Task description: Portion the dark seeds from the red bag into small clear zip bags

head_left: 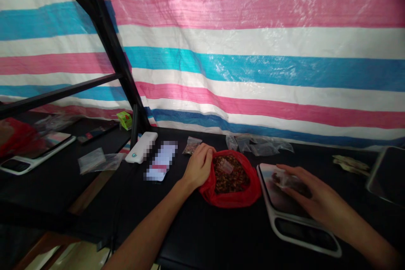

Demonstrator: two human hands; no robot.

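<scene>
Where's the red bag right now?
Head view, lower middle: the red bag sits on the black table between the left hand and the white scale.

The striped plastic sheet on the far side is the brightest part, with white glare on its folds. The black table is dim, darkest at the near left. The display of the digital scale is too dark for reading. Coarse pixel blocks hide a flat pale item left.
</scene>
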